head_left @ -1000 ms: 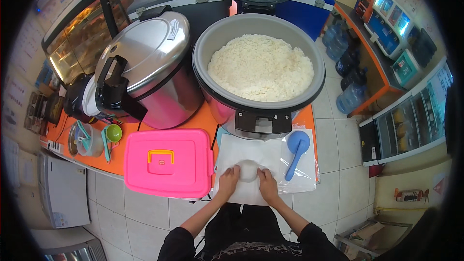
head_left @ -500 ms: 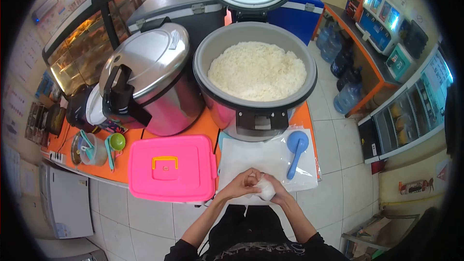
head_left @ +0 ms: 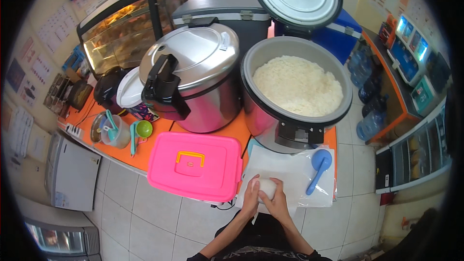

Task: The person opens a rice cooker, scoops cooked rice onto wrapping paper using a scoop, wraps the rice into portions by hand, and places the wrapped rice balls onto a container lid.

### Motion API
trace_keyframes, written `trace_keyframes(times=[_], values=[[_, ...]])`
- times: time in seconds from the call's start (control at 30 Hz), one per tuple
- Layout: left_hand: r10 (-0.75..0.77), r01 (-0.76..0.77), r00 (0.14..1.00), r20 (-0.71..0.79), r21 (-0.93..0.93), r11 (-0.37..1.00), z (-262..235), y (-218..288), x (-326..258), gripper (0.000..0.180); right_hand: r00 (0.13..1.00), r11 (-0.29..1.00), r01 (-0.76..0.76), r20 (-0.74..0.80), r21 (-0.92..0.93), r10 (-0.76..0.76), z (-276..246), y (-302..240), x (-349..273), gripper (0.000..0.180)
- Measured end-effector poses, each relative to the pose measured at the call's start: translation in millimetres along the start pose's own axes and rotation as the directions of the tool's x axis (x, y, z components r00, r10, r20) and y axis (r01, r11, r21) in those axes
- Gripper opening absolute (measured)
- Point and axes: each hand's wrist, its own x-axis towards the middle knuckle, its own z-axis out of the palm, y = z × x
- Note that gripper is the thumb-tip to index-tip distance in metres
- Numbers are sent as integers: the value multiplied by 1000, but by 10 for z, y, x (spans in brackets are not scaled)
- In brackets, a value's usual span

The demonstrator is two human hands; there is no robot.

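Observation:
Between both hands sits a rounded white wrapped bundle [head_left: 266,188]; its contents are hidden. My left hand [head_left: 251,197] presses its left side, while my right hand [head_left: 276,202] wraps round the right side, thumb in front. They hold it over the front edge of white paper sheets [head_left: 263,163]. On the right of the sheets, a blue scoop [head_left: 314,182] rests on a small round blue bowl [head_left: 323,157]. Behind the sheets stands an open rice cooker [head_left: 250,65] with a large mound of white cooked rice [head_left: 297,87].
A pink lidded box [head_left: 195,176] is left of the sheets. Beyond it stands a closed steel rice cooker [head_left: 208,101]. A clear tub [head_left: 121,136] with utensils and a green cup [head_left: 144,129] sit at the orange table's left. The raised cooker lid [head_left: 299,0] leans back.
My view has turned left, shifting the scene rightward. My left fingers, bunched at the bundle's top before, now lie along its side, and the bundle looks smoother and rounder.

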Motion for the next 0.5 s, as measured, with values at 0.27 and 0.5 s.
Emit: trace_keyframes(times=[0.27, 0.5], values=[[278, -193, 832, -480, 220, 956, -1245, 133, 1623, 55, 789, 606, -438, -606, -664, -95, -989, 854, 495, 80], [629, 182, 716, -304, 951, 252, -830, 109, 1764, 34, 750, 694, -534, -650, -483, 124, -1560, 785, 500, 67]])
